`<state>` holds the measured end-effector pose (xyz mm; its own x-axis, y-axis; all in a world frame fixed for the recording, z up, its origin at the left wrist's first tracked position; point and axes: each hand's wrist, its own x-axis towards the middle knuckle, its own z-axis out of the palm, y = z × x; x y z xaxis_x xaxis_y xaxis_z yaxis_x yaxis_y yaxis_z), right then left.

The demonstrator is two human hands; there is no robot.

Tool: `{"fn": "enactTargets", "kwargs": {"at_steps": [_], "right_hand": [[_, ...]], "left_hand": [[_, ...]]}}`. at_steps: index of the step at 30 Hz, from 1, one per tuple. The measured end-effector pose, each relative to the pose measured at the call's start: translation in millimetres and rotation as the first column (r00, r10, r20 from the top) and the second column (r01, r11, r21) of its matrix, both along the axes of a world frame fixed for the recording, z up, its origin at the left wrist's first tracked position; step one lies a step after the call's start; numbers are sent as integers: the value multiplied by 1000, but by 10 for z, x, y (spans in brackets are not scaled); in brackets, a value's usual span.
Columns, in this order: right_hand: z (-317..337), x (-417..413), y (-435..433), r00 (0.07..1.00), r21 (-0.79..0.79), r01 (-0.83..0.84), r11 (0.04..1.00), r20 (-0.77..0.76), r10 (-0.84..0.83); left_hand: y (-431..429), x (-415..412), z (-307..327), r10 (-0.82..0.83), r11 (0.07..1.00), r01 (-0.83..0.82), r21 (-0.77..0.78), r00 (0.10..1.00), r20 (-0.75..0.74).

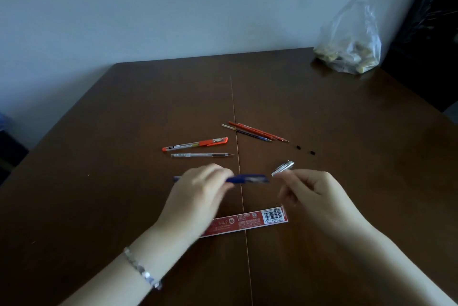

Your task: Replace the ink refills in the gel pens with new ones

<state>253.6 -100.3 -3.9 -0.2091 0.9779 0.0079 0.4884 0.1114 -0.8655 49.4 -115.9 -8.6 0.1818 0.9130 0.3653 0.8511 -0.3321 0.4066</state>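
Note:
My left hand (198, 191) grips a blue gel pen (247, 178) that points right, its blue cap end sticking out past my fingers. My right hand (309, 194) pinches a small clear and silver pen piece (283, 168), held just right of the blue pen's end. Farther back on the table lie an orange-capped gel pen (195, 144) and a clear uncapped pen (202, 155). Loose refills (255, 132), red and blue, lie to the right of the table seam.
A red refill package (250, 221) with a barcode lies under my hands near the front. Two tiny black bits (305, 150) lie right of the refills. A clear plastic bag (352, 40) stands at the table's far right corner, against the wall.

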Motion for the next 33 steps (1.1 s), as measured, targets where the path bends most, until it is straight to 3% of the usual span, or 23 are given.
{"fn": "enactTargets", "kwargs": {"at_steps": [3,6,12,17,21,25,28,33], "right_hand": [[-41,125,138,985,126,144,982,81,-155],[-179,252,279,955,170,200,965,186,-231],[-307,221,479,897,125,109,986,415,-152],[-344,129,488,871,141,103,985,465,-158],[-323,179,406,895,166,67,984,425,-133],[-300,284,224,943,193,86,977,300,-142],[-294,319,152,954,192,102,976,261,-150],[-210,296,129,968,168,116,979,202,-149]], "left_hand": [[243,-329,-161,182,979,-181,-98,983,1],[403,-571,-250,275,953,-285,-104,956,-98],[475,-545,-274,252,966,-257,-2,949,-187],[389,-136,-171,138,983,-113,142,974,-179],[507,13,-128,128,979,-84,184,962,-243],[820,-124,-87,184,965,-244,-100,895,-406],[983,-164,-61,120,939,-248,-237,885,-450],[1036,-223,-106,50,977,-157,-145,827,-560]]}}
